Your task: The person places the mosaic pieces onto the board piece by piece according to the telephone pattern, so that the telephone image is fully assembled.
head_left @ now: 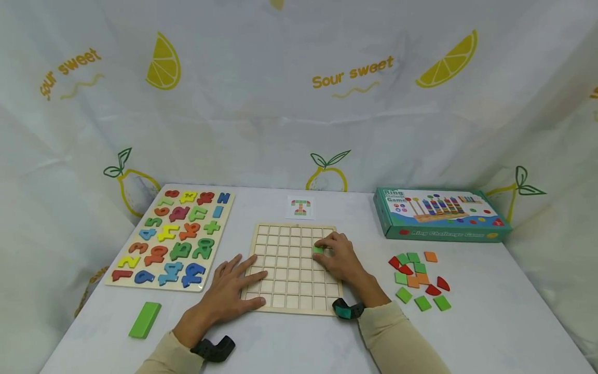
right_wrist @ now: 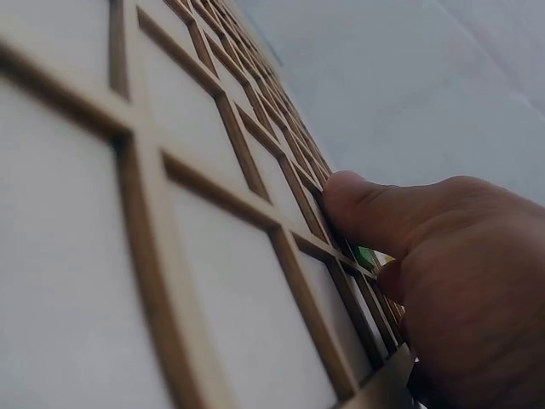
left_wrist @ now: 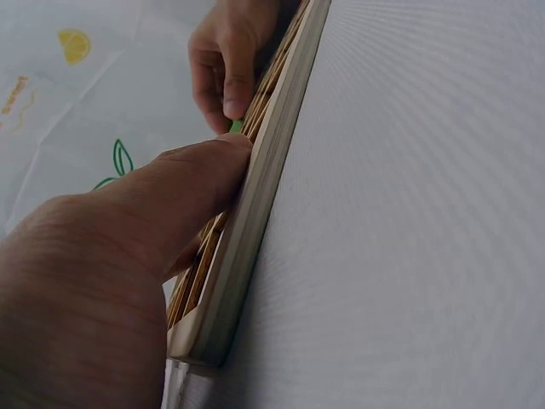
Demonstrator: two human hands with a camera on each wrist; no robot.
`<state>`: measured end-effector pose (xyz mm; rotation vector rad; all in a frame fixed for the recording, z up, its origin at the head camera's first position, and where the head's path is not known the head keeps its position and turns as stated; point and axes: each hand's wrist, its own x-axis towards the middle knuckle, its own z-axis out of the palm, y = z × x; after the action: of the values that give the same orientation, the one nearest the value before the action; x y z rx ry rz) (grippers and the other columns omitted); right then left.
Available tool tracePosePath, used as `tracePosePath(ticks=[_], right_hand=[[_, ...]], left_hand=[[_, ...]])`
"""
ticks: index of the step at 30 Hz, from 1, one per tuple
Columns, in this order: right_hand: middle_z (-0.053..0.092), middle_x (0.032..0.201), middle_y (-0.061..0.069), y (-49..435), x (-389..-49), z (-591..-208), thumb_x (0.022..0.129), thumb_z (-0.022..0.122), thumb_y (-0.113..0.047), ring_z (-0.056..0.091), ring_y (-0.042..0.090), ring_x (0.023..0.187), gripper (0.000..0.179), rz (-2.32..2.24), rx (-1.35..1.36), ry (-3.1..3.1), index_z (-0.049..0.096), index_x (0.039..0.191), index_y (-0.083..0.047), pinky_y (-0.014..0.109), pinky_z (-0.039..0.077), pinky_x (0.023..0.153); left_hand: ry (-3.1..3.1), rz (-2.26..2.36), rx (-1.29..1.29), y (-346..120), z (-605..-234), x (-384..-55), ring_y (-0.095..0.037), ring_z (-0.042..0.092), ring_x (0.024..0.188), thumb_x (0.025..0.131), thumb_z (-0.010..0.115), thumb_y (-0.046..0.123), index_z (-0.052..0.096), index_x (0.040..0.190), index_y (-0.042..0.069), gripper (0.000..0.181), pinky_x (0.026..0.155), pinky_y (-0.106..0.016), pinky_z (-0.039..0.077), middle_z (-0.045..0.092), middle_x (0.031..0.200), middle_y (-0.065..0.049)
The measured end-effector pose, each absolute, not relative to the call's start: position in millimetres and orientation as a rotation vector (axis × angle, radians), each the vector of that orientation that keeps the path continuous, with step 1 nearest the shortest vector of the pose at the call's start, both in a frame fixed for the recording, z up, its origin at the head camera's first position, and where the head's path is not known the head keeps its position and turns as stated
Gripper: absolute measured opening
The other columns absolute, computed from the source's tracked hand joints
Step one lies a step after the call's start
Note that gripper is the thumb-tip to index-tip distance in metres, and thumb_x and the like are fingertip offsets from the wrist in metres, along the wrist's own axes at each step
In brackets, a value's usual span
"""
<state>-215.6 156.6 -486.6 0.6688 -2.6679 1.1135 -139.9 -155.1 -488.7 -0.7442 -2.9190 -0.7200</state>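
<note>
From here, R hand (head_left: 344, 261) pinches the green tile (head_left: 318, 250) toward R side of the grid board (head_left: 293, 288); L hand (head_left: 225, 294), farther, lies spread opp.

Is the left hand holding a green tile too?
No, the left hand rests spread on the board, while the right hand pinches the green tile.

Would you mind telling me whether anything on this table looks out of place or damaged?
Nothing looks spilled or damaged. The only mild oddities are the loose tiles, scattered at mixed angles right of the grid board, and a green block lying alone, slanted, in front of the number board.
</note>
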Motion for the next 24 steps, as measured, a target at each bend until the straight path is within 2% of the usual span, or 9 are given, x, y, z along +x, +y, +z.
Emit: tracePosePath(ticks=[15,20,24], right_hand=[[0.057,0.097,0.0,157,-215,-482,0.084,0.076,-0.016,0.048,0.024,0.093,0.022,1.095,0.667,-2.685,0.073,0.104,-0.008,0.044,0.034,0.082],[0.06,0.098,0.005,160,-212,-465,0.083,0.076,-0.012,0.05,0.026,0.092,0.024,1.138,0.63,-2.646,0.072,0.106,-0.003,0.043,0.04,0.077],[0.061,0.102,0.008,166,-206,-443,0.084,0.076,-0.013,0.051,0.031,0.098,0.028,1.167,0.615,-2.634,0.071,0.109,-0.003,0.047,0.041,0.08]], left_hand=[[-2.91,-0.719,-0.752,-156,-486,-140,-0.041,0.02,0.14,0.08,0.066,0.06,0.063,0.131,0.026,0.061,0.103,-0.063,0.014,0.035,0.152,-0.005],[-2.919,-0.733,-0.751,-155,-488,-142,-0.04,0.019,0.14,0.081,0.064,0.062,0.063,0.132,0.027,0.061,0.104,-0.063,0.013,0.035,0.153,-0.005],[-2.937,-0.735,-0.741,-155,-488,-141,-0.039,0.018,0.141,0.081,0.063,0.063,0.063,0.132,0.028,0.062,0.105,-0.062,0.012,0.034,0.153,-0.004]])
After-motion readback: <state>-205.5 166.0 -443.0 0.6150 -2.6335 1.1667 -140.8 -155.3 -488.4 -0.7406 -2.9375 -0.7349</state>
